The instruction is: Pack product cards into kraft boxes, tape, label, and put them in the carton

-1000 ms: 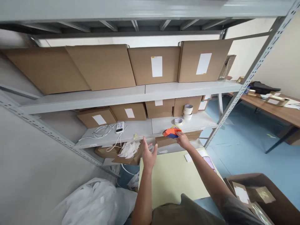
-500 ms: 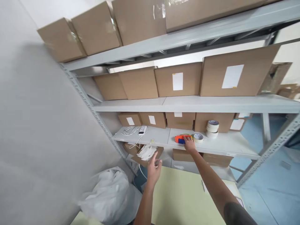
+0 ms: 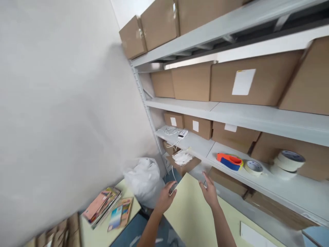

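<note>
My left hand (image 3: 165,198) hovers at the left edge of the pale yellow tabletop (image 3: 191,209), thumb and fingers apart, holding nothing. Over the right side of that tabletop is my right hand (image 3: 209,190), likewise empty with its fingers spread. Beyond it, on the shelf (image 3: 203,147), lies an orange and blue object (image 3: 230,161), apparently rolls of coloured tape. A cream tape roll (image 3: 254,167) lies flat beside it, and two more stacked tape rolls (image 3: 289,161) sit further right.
Cardboard boxes (image 3: 191,82) fill the rack's shelves. A white power strip (image 3: 183,133) with cables lies on the left of the shelf. White strips (image 3: 182,157) rest on a low box. A white bag (image 3: 145,178) and a stack of books (image 3: 102,206) are on the left.
My right hand has come off the orange and blue object, which stays on the shelf, and is back over the tabletop. The view has swung left, bringing the books into sight.
</note>
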Demonstrator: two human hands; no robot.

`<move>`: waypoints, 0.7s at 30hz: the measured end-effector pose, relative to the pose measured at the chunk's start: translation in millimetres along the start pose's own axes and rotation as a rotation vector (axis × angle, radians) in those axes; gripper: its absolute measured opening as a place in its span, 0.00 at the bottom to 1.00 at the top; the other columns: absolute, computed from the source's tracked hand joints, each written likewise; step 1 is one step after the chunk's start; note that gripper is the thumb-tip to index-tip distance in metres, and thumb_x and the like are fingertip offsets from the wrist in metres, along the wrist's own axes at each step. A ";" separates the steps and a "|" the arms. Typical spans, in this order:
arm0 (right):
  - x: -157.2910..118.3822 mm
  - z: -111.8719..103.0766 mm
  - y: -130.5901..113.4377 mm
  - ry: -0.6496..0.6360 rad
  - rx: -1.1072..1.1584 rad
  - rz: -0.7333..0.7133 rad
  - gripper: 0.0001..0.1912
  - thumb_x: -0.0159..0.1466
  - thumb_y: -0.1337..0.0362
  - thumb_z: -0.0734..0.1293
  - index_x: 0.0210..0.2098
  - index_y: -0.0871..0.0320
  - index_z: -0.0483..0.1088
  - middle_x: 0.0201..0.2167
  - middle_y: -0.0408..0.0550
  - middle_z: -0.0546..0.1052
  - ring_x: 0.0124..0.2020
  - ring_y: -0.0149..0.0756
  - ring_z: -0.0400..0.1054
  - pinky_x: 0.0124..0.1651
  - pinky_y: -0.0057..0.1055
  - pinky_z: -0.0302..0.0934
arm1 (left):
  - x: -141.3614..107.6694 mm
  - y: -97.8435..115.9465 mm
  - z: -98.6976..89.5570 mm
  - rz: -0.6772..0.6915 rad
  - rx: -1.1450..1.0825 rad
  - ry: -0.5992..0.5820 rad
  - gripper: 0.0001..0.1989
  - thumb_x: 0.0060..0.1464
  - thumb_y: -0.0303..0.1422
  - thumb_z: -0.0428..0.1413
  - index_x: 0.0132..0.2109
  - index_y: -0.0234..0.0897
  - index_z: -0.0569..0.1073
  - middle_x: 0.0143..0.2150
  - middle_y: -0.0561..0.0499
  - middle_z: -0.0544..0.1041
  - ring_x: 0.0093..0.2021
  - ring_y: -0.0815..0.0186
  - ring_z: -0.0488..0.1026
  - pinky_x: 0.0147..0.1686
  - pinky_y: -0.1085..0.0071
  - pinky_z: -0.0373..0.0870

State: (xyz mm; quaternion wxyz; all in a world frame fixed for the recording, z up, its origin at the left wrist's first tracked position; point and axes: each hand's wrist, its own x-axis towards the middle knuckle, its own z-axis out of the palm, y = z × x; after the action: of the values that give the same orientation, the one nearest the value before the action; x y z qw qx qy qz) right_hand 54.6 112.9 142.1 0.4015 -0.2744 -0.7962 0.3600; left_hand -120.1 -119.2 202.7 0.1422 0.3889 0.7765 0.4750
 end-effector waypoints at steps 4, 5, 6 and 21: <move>-48.7 51.9 -11.1 -0.178 0.072 0.056 0.29 0.72 0.49 0.62 0.67 0.55 0.69 0.66 0.59 0.72 0.69 0.55 0.65 0.70 0.56 0.63 | -51.3 -26.5 -43.5 -0.113 0.079 0.063 0.23 0.61 0.39 0.57 0.61 0.43 0.78 0.61 0.41 0.79 0.54 0.53 0.79 0.45 0.61 0.80; -58.9 63.1 -17.3 -0.230 0.077 0.056 0.29 0.72 0.49 0.62 0.67 0.56 0.70 0.66 0.59 0.72 0.69 0.54 0.65 0.70 0.55 0.62 | -64.8 -33.2 -54.4 -0.137 0.110 0.080 0.23 0.61 0.39 0.56 0.62 0.42 0.77 0.61 0.40 0.79 0.55 0.53 0.79 0.47 0.60 0.80; -67.9 73.4 -24.6 -0.281 0.079 0.052 0.30 0.71 0.49 0.62 0.67 0.57 0.70 0.67 0.60 0.72 0.69 0.53 0.65 0.70 0.54 0.62 | -78.1 -40.3 -64.9 -0.154 0.144 0.098 0.23 0.62 0.38 0.56 0.62 0.41 0.77 0.62 0.40 0.78 0.56 0.53 0.79 0.49 0.59 0.79; -117.0 248.2 -150.3 -0.599 0.016 -0.130 0.30 0.71 0.54 0.61 0.69 0.57 0.68 0.69 0.59 0.69 0.72 0.52 0.60 0.73 0.52 0.57 | -192.9 -172.0 -207.6 -0.252 0.114 0.298 0.24 0.65 0.39 0.54 0.65 0.41 0.73 0.66 0.40 0.74 0.63 0.53 0.73 0.54 0.58 0.78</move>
State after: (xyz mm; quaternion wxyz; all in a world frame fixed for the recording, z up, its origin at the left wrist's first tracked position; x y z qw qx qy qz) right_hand -113.6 -148.4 105.8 0.1730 -0.1015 -0.8922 0.4046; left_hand -196.6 -434.3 133.7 0.0619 0.2212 0.8571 0.4610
